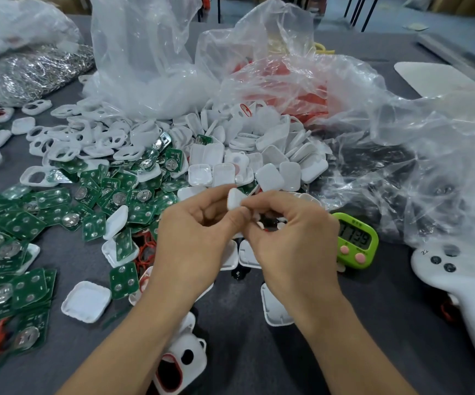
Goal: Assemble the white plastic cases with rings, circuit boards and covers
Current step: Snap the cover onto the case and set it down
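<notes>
1. The left hand (190,240) and right hand (293,240) meet above the desk (358,323), fingers curled, both pinching one white case (234,198) between them.
2. Just behind lie heaped white covers (273,158); green circuit boards (45,218) sprawl to the left.
3. A green timer (357,240) stands just right of the right hand.
4. Clear plastic bags (401,138) slump beyond.

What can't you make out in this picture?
Head view:
- White case: mostly covered by the left hand and right hand; its contents are hidden.
- Red things in the clear bag: blurred by crinkled plastic.
- Silver heap: pieces too small to tell.
- White controller: cut off by the right edge.
</notes>
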{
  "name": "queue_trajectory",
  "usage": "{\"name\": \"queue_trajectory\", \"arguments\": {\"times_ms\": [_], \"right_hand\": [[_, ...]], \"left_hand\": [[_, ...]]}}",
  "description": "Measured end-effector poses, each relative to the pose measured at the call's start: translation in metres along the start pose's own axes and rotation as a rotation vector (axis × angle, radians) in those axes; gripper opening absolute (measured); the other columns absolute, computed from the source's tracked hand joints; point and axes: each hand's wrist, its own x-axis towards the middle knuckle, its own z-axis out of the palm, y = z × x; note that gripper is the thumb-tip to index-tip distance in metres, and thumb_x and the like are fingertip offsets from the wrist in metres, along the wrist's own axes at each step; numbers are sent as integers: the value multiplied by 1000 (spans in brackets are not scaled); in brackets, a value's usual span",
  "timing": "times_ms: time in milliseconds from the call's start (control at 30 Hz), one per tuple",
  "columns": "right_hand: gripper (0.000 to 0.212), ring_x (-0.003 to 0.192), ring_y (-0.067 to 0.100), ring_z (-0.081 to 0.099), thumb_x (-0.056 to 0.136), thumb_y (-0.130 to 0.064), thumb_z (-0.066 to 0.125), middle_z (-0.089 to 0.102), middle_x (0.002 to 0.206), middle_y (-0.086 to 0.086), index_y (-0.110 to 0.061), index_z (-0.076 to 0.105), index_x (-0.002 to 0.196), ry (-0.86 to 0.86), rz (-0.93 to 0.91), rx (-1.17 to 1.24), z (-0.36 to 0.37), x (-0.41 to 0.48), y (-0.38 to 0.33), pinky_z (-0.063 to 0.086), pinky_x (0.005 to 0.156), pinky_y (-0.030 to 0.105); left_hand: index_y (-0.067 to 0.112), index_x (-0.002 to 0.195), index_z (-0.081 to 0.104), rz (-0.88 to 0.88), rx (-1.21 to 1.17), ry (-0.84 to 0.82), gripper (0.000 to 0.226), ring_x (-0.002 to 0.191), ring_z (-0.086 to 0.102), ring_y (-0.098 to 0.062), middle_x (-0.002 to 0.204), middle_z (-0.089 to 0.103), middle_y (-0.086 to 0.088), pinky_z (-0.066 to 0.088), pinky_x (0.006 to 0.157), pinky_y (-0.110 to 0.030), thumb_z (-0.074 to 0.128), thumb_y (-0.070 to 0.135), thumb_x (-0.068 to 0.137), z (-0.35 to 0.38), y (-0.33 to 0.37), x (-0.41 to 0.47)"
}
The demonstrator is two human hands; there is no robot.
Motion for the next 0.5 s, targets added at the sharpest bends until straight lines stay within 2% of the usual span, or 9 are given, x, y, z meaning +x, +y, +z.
{"name": "queue_trajectory", "arguments": {"times_ms": [67,133,200,267,333,433,500], "right_hand": [[25,78,-1,71,75,-8,86,74,80,-21,-29,80,87,-84,46,98,1,0,-2,53,69,11],[24,76,1,72,76,-8,85,75,79,-18,-29,80,87,-65,125,167,-1,3,0,58,71,19],[28,79,3,71,76,-11,86,74,82,-15,-32,79,93,-49,140,134,-4,6,2,58,72,19],[36,84,4,69,78,-7,84,72,87,-18,-33,78,103,-145,85,92,-6,7,2,56,73,16],[36,82,3,68,79,-4,82,68,82,-23,-32,78,100,-224,14,39,-7,6,1,54,71,13],[22,73,5,70,79,-6,83,72,74,-17,-27,77,84,-198,90,93,-10,12,6,56,69,18],[23,70,10,73,81,0,81,76,75,-5,-22,77,78,-186,286,359,-14,15,7,60,68,24]], "left_hand": [[22,119,73,17,37,3,37,95,77,-16,97,81,5,60,83,-23,74,0,89,-5,0,4],[22,127,68,28,107,-45,45,88,76,-9,97,80,10,58,77,-17,72,-4,90,-12,1,7],[34,130,63,71,284,-81,55,78,74,-4,95,79,19,56,71,-17,74,0,89,-17,3,7],[48,127,56,119,408,-110,66,85,73,3,96,76,27,56,77,-17,80,3,85,-19,4,5],[56,119,52,171,435,-98,73,90,71,10,97,74,33,53,77,-9,86,6,78,-19,5,1],[55,104,54,230,349,35,65,88,73,6,99,74,29,54,71,-9,90,10,73,-17,3,0],[47,99,61,221,328,73,40,87,73,5,95,75,25,58,73,-15,85,25,75,-14,2,1]]}}
